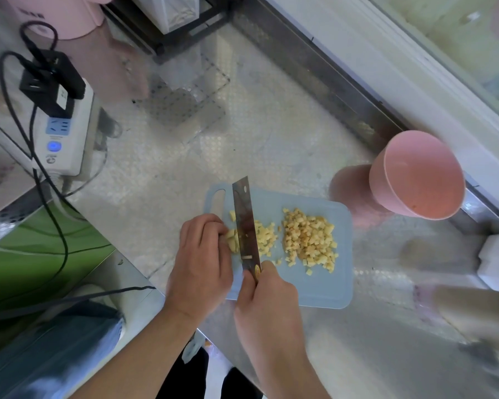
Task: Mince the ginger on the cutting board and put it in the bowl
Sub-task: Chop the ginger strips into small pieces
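Holding the knife by its handle, your right hand has its fingers curled tight around the grip at about 6 o'clock of the cutting board. The blade runs up toward 12 o'clock, edge down among the ginger. Your left hand sits just left of the blade, at 9 o'clock of the board, its fingertips bent and pinching the uncut ginger strips against the board, right beside the steel.

You have ginger in three places on the pale blue board. The strips lie under your left fingertips. A small heap of fresh cubes rests against the right face of the blade. A larger pile of diced ginger sits near the board's middle, toward 3 o'clock of the knife, with a few loose bits scattered at its lower edge.

Your pink bowl stands off the board at about 2 o'clock, near its far right corner but not touching it. It is tilted toward you in this view, and its inside shows only a small speck near the lower rim; no ginger is in it.

The board lies on a shiny metal counter. At 10 o'clock, well apart, a white power strip carries a black plug with cables.
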`<state>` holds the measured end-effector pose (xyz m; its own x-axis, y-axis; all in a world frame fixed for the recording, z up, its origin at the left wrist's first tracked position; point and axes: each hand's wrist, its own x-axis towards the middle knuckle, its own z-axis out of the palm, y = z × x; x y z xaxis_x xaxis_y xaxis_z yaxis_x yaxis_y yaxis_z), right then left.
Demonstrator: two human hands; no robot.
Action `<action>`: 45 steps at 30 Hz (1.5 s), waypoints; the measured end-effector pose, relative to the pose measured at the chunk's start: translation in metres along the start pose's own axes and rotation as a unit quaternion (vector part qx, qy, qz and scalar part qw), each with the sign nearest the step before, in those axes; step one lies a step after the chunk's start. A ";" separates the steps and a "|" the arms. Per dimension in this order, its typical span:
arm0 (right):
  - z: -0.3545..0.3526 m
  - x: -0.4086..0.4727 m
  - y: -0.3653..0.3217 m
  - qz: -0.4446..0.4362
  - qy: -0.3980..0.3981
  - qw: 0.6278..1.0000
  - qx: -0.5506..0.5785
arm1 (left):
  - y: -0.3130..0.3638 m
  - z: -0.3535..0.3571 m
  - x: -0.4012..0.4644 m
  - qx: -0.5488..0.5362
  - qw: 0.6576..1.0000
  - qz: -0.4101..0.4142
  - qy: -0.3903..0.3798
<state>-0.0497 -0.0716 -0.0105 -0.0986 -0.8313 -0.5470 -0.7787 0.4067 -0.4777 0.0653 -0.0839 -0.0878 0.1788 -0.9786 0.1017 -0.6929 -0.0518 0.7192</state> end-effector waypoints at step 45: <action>-0.002 -0.015 0.003 -0.021 0.000 1.000 -0.023 | -0.008 -0.027 -0.007 -0.025 0.998 -0.056 -0.020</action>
<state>-0.0512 -0.0582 -0.0023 -0.0659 -0.8470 -0.5274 -0.8099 0.3542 -0.4675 0.0884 -0.0715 -0.0753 0.2251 -0.9743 -0.0080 -0.6336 -0.1526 0.7584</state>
